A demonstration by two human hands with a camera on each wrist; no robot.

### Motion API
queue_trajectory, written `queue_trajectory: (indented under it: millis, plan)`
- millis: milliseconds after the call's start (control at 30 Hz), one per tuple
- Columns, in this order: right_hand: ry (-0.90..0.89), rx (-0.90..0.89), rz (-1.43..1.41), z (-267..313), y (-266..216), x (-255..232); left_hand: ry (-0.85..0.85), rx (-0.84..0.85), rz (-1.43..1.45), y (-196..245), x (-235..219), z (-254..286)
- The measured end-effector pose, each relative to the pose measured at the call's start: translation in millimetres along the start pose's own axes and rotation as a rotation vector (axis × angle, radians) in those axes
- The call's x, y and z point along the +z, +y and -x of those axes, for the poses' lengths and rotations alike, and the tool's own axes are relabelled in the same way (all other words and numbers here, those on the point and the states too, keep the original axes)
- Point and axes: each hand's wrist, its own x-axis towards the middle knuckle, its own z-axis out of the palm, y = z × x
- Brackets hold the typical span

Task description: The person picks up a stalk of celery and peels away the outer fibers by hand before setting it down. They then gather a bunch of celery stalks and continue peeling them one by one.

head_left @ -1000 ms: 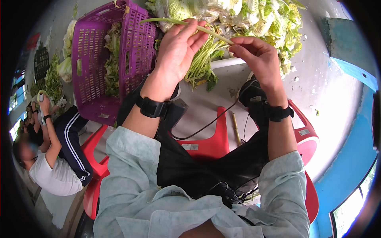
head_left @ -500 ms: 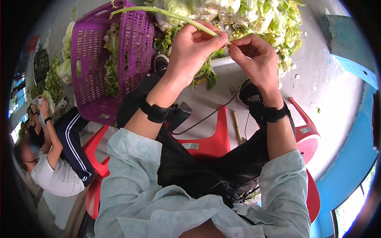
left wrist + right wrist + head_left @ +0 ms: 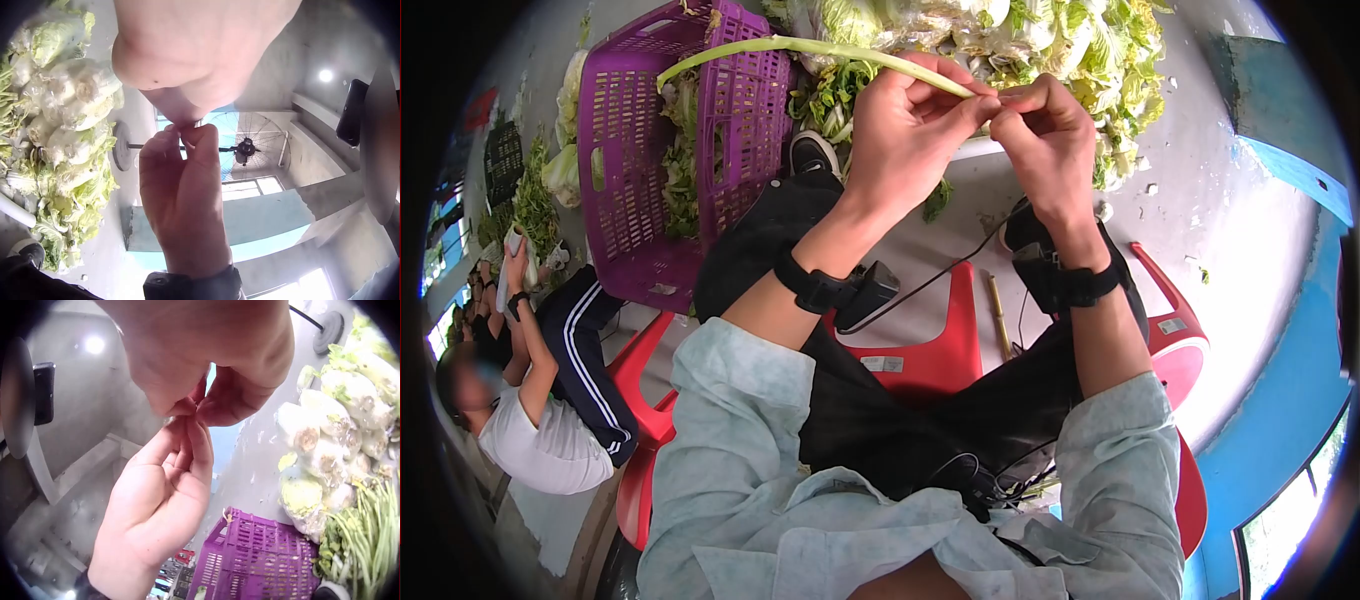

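A long, leafless, pale green vegetable stem is held up before me, its far end curving down to the left over a purple crate. My left hand grips it near its right end, thumb and fingers around it. Close against that thumb, my right hand pinches at the stem's right tip with thumb and forefinger. The fingertips of both hands meet in each wrist view, where the left hand and right hand largely hide the stem.
The purple crate, tipped on its side, has leaves inside. Bagged cabbages and green stems lie on the floor ahead. A red stool is beneath me; another person sits at left. A cable runs near my legs.
My left hand has slid right along the stem to meet the right hand, its fingers closing around it. The stem's free end now reaches farther left over the crate.
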Motion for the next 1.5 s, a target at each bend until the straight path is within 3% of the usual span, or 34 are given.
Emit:
queue_trajectory:
  millis: [200,267,400,500,600,700,733,833,967,1067,1167,1267,1500]
  plan:
    - [0.125,0.185,-0.497,8,10,19,0.110,0.066,0.175,-11,10,6]
    - [0.168,0.264,-0.672,11,13,25,0.080,0.009,0.146,-13,6,4]
    - [0.067,0.554,-0.968,5,13,16,0.091,-0.197,0.313,-9,-1,1]
    - [-0.051,0.547,-0.924,2,15,5,0.069,-0.292,0.405,-7,-7,-3]
    - [0.033,0.354,-0.475,-3,6,0,0.031,-0.314,0.325,-3,-16,-7]
    - [-0.031,0.218,0.090,-8,3,-14,-0.038,-0.342,0.174,3,-24,-9]
    - [-0.072,0.065,0.380,-5,1,-14,-0.040,-0.362,0.048,7,-22,-9]
    - [-0.286,0.019,0.700,1,3,-22,-0.070,-0.382,-0.152,15,-26,-8]
    - [-0.243,0.028,0.664,-2,2,-24,-0.135,-0.383,-0.333,15,-32,-9]
    - [-0.316,0.098,0.632,-3,-8,-27,-0.151,-0.354,-0.353,11,-29,-7]
    - [-0.529,0.169,0.649,6,5,-30,-0.180,-0.328,-0.414,6,-33,-8]
    - [-0.584,0.199,0.785,14,7,-31,-0.179,-0.335,-0.480,9,-33,-10]
    - [-0.469,0.030,0.707,11,-3,-22,-0.198,-0.374,-0.507,9,-32,-9]
